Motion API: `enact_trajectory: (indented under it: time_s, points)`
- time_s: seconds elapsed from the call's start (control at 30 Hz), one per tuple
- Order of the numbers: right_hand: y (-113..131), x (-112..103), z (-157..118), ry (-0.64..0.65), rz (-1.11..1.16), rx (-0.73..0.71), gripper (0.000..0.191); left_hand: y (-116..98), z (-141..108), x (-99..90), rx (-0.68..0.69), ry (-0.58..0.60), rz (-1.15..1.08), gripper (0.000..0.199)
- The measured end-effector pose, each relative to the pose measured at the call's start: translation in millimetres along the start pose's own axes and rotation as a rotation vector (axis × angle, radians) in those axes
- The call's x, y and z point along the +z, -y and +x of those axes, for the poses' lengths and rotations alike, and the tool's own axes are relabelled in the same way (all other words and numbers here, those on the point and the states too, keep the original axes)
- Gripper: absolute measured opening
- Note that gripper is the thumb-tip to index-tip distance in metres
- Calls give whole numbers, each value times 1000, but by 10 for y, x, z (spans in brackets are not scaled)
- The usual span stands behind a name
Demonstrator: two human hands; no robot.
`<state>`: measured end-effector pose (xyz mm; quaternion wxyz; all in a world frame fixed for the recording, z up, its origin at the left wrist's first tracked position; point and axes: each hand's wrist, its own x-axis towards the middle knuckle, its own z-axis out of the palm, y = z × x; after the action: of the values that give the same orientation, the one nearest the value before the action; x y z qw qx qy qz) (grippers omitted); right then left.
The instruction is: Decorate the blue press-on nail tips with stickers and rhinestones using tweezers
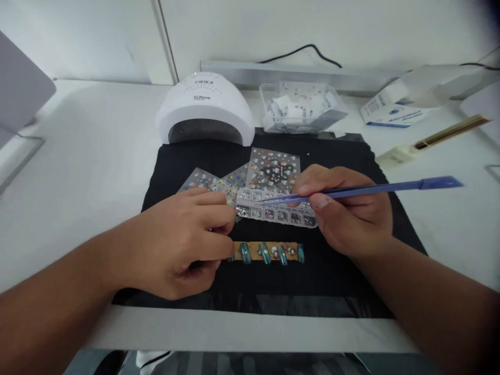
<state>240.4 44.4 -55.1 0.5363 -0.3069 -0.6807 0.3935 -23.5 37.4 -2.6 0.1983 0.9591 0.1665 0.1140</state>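
My right hand (pixel 347 208) holds blue tweezers (pixel 363 190) in a pinch. Their fine tips reach over a clear compartment case (pixel 277 223) filled with small rhinestones and beads. At the case's left end is my left hand (pixel 191 239), its fingers curled and closed. Those fingers also cover the left end of a tan strip (pixel 253 251) bearing several glossy teal false nails (pixel 264 253), some with gems and silver beads. Whether they grip the strip, the case or a small piece is hidden. Sticker sheets (pixel 273 169) lie behind the case.
A white nail lamp (pixel 207 109) stands at the back of the black mat (pixel 253 291). To its right are a clear plastic bin (pixel 300 112) of packets and a white-blue box (pixel 398 109). A gold-handled brush (pixel 449 133) is at the right, beyond my right hand.
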Motion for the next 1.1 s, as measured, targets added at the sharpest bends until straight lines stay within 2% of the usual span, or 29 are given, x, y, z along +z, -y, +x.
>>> enact_trajectory:
  time_s: [0.27,0.47,1.1]
  points:
    - [1,12,3,13,25,17,11,1,-16,13,-6,-7,2,13]
    - [3,-3,-2,21,40,45,10,29,-27,35,-5,-74,-112,14]
    - [53,4,18,42,2,45,9,59,-42,70,6,-169,-203,14]
